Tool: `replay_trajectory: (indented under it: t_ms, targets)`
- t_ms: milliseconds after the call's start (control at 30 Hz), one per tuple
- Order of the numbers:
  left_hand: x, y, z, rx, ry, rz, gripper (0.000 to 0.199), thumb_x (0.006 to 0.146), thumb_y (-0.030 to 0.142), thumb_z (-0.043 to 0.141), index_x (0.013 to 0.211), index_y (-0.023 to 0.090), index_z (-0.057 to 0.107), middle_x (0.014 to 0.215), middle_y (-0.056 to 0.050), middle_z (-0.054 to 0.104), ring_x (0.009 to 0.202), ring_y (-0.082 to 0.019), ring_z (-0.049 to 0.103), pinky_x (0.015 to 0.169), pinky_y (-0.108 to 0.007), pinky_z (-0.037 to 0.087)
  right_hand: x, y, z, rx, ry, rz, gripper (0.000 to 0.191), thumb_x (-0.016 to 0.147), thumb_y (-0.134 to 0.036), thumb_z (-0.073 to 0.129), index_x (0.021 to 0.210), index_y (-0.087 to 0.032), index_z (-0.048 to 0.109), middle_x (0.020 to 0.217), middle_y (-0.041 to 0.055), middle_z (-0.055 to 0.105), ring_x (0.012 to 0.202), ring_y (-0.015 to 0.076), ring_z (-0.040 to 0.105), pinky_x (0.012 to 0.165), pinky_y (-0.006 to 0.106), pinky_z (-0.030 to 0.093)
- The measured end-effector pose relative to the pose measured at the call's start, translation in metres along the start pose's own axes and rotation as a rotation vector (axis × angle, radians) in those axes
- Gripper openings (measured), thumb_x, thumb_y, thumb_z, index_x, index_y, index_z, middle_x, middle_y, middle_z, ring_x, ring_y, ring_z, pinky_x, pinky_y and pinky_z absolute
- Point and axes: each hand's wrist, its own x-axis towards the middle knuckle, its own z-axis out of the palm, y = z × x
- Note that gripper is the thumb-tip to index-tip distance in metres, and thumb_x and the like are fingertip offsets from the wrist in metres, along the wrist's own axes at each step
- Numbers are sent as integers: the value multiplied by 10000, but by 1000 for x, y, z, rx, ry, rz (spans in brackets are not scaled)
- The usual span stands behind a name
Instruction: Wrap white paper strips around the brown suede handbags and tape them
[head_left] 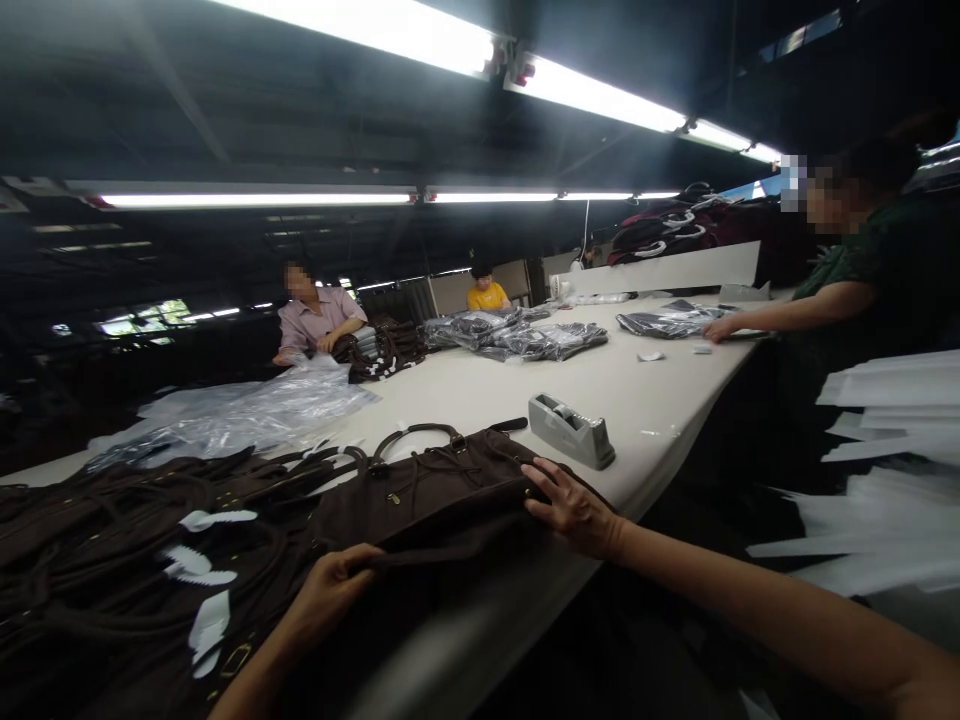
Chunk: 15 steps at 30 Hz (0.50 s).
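A dark brown handbag lies at the near edge of the table, its curved handle toward the far side. My left hand is closed on the bag's near edge, thumb on top. Farther right, my right hand rests on the bag's right end with its fingers spread. Just beyond that hand stands a grey tape dispenser. To the left, more brown bags are heaped, with white paper tags among their straps.
Clear plastic sheets cover the table's left side. Bagged goods lie farther along the white table. A person works at the far left, another in yellow beyond. At right, a co-worker's hand touches a wrapped item. White sheets are stacked nearby.
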Motion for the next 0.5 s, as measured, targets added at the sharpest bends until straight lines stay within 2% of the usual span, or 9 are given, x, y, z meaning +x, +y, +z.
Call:
replay_trajectory:
  t_ms: [33,100,167,233,300,367,500]
  targets:
    - [-1,-1,0,87,52,40,285,802,387,544,835,166,721,733,-3,697,709,-167,646,658,-229,504,4,5,-1,5,30,-28,440,734,-110,654,1168,-157,596,1485,201,330,1396,397,200,1067,592,338]
    - [-6,-4,-2,351,237,164,241,807,328,535,861,203,734,868,-17,735,799,-187,684,727,-247,535,15,18,-7,61,60,-115,325,793,-55,540,1098,-137,615,1358,194,485,1341,329,340,1044,523,410]
    - [-15,-9,-3,666,449,354,238,821,242,512,902,226,735,990,-31,740,860,-195,698,777,-268,550,27,32,-15,161,53,-196,314,833,-38,461,1083,-147,618,1250,155,571,1256,265,452,1036,476,437]
    - [-27,-14,1,945,573,606,290,845,134,464,941,229,721,1052,-41,731,916,-191,693,829,-288,545,34,45,-19,266,39,-237,321,860,-34,418,1069,-160,625,1201,125,608,1185,220,519,1035,437,448]
    - [-40,-20,10,1125,581,831,358,856,39,419,975,227,700,1071,-37,724,978,-176,673,901,-300,514,34,51,-15,328,25,-244,319,874,-29,399,1031,-168,639,1185,104,629,1143,196,561,1029,404,461]
    - [-51,-27,25,1205,538,951,382,859,-2,411,999,225,684,1064,-29,721,1008,-159,657,959,-299,476,23,48,-3,321,28,-245,302,881,-29,403,1000,-164,646,1191,98,641,1155,203,568,1020,395,478]
    - [-66,-41,53,1262,516,924,402,872,-6,382,1042,220,666,1067,-34,713,1014,-162,652,996,-307,434,-16,24,19,151,112,-203,263,915,-44,408,993,-134,642,1295,139,591,1327,262,425,1027,431,484]
